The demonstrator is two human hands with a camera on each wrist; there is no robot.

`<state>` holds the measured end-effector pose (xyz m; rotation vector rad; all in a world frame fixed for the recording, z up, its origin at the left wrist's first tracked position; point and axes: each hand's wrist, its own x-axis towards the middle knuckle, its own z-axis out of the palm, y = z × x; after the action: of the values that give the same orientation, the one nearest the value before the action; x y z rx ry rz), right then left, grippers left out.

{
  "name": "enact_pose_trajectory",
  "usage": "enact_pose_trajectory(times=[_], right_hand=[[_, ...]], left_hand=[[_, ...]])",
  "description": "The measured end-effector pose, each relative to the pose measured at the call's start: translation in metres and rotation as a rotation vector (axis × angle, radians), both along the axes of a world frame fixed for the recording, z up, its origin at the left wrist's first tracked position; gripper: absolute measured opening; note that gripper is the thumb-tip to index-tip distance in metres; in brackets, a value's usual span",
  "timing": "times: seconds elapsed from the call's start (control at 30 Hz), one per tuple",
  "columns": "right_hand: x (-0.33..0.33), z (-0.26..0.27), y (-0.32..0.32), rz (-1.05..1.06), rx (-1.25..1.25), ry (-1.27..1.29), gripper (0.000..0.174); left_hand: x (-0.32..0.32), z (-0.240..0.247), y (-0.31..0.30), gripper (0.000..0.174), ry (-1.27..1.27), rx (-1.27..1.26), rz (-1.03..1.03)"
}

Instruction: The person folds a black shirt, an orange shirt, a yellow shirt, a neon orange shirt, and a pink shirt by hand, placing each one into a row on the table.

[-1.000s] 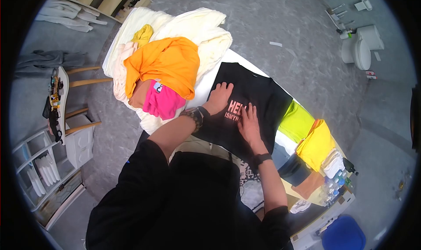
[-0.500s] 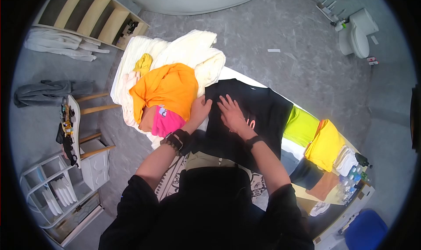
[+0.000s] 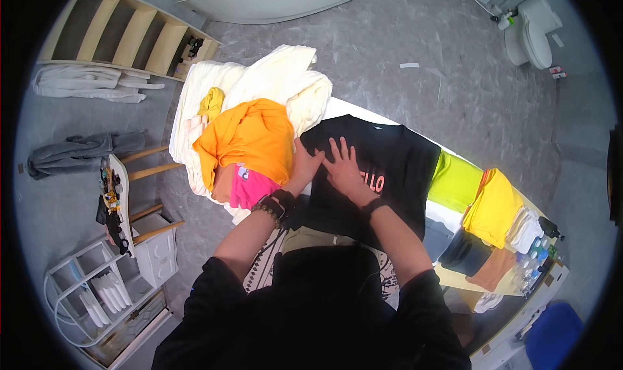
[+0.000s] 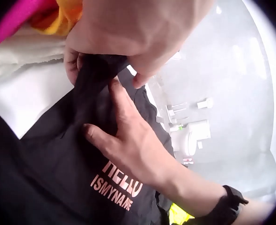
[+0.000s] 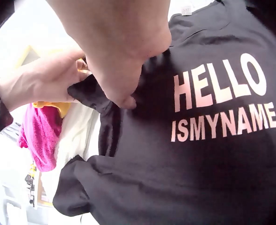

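Observation:
A black T-shirt (image 3: 396, 162) with pink "HELLO ISMYNAME" lettering lies spread on the white table (image 3: 337, 109). My left hand (image 3: 305, 164) is at the shirt's left side, next to the orange garment. It pinches a fold of the black sleeve (image 5: 87, 92) between thumb and fingers (image 4: 72, 63). My right hand (image 3: 342, 164) lies flat on the shirt just left of the lettering, fingers spread and pressing the cloth (image 4: 128, 140). In the right wrist view the right hand's fingers (image 5: 121, 89) press the fabric beside the gripped sleeve.
A heap of clothes lies left of the shirt: an orange garment (image 3: 250, 133), a pink one (image 3: 250, 187) and cream towels (image 3: 285, 78). Folded lime (image 3: 454, 182) and yellow (image 3: 493, 208) pieces are stacked at the right, with small bottles (image 3: 535, 250) beyond. A wooden chair (image 3: 133, 188) stands at the left.
Both hands slid from the shirt's middle toward its left side. The left hand, flat a second ago, now pinches the sleeve; the right hand has uncovered the lettering.

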<state>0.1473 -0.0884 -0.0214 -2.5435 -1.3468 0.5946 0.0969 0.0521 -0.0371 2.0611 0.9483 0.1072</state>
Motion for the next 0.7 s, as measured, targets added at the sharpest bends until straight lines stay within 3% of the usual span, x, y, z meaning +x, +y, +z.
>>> enact_pose_trajectory(times=[0.1, 0.2, 0.23, 0.33, 0.37, 0.47, 0.6, 0.67, 0.7], right_hand=[[0.002, -0.004, -0.004, -0.028, 0.032, -0.011, 0.083], [0.005, -0.008, -0.012, -0.063, 0.012, 0.002, 0.086], [0.007, -0.008, -0.016, -0.081, -0.007, -0.011, 0.085], [0.010, -0.005, -0.021, -0.111, -0.046, -0.023, 0.082], [0.011, -0.004, -0.023, -0.113, -0.075, -0.008, 0.079], [0.014, -0.004, -0.021, -0.113, -0.100, 0.013, 0.077], [0.015, 0.001, -0.008, -0.114, -0.128, 0.047, 0.078], [0.015, 0.001, -0.002, -0.122, -0.122, 0.053, 0.080], [0.014, 0.001, -0.001, -0.127, -0.127, 0.057, 0.082]], left_hand=[[0.002, 0.013, 0.008, 0.042, 0.154, -0.058, -0.007], [-0.002, 0.010, 0.019, 0.032, 0.140, -0.082, 0.023], [-0.006, -0.002, 0.021, 0.028, -0.111, -0.086, 0.003], [-0.010, -0.016, 0.025, 0.025, -0.312, -0.213, 0.000], [-0.010, -0.015, 0.031, 0.023, -0.175, -0.242, -0.001], [0.001, 0.012, 0.020, 0.024, -0.301, -0.424, 0.071], [0.008, 0.023, 0.017, 0.023, -0.326, -0.362, 0.046], [0.009, 0.027, 0.013, 0.022, -0.299, -0.112, -0.067], [0.011, 0.036, 0.007, 0.022, -0.326, -0.194, -0.117]])
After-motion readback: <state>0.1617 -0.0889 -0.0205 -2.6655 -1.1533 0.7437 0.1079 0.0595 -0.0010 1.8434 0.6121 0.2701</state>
